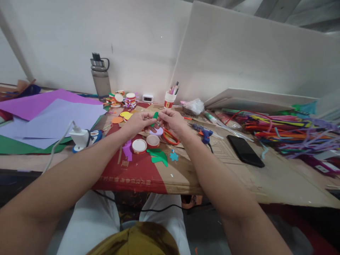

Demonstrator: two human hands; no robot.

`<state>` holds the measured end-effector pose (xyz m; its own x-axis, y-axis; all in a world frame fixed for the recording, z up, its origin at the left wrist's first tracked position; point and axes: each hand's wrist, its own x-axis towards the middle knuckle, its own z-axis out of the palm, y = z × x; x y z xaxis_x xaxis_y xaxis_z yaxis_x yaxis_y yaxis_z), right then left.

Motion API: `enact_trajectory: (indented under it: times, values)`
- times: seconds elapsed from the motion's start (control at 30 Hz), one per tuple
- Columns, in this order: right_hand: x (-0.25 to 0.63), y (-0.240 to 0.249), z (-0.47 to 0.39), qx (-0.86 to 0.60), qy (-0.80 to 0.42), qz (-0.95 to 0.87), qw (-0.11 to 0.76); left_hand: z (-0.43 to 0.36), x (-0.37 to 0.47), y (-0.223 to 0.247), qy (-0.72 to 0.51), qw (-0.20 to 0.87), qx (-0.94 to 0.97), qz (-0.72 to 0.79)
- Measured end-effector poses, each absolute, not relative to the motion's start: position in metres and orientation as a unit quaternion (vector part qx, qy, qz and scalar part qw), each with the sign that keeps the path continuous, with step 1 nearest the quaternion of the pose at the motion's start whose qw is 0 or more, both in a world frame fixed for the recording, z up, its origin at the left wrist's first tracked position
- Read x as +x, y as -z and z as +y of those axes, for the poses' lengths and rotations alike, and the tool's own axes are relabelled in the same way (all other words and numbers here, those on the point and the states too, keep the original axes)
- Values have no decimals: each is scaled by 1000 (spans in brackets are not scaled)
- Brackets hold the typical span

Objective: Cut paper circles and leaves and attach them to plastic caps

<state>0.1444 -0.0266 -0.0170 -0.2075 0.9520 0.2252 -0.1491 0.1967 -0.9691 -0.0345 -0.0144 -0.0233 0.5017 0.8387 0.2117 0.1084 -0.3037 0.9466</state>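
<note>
Over the middle of the table, my left hand [138, 124] and my right hand [171, 120] meet around a small green piece [155, 116], apparently foam or paper. The thumb and fingers of my left hand pinch it; the right fingertips are closed close beside it, and whether they grip it too is hard to see. Below my hands lie two round white-topped paper tubs [139, 146], a lilac disc [156, 131], purple cut pieces [128, 150], green cut pieces [159, 156] and a blue flower shape [174, 156]. Orange scissor handles [170, 137] lie near my right wrist.
Purple and lilac sheets [63, 117] cover the left side, beside a white plug [79, 136] with a cord. A water bottle [101, 78] and a pen cup [169, 100] stand behind. Rightward are a blue glue gun [205, 134], a black phone [244, 150] and pipe cleaners [278, 131].
</note>
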Motion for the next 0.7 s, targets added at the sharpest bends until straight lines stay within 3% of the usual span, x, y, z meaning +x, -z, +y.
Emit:
enact_trajectory:
  times: [0.33,0.43,0.57,0.7]
  values:
    - [143,16,-28,-418,-426,-624,505,-13,-35,24,-413,443,706,367]
    - [153,12,-27,-476,-297,-681,470,-13,-34,25,-427,457,685,373]
    - [176,4,-26,-575,-47,-758,304,-14,-32,24,-451,485,641,389]
    - [186,4,-28,-630,-22,-771,91,-13,-32,23,-460,491,619,405]
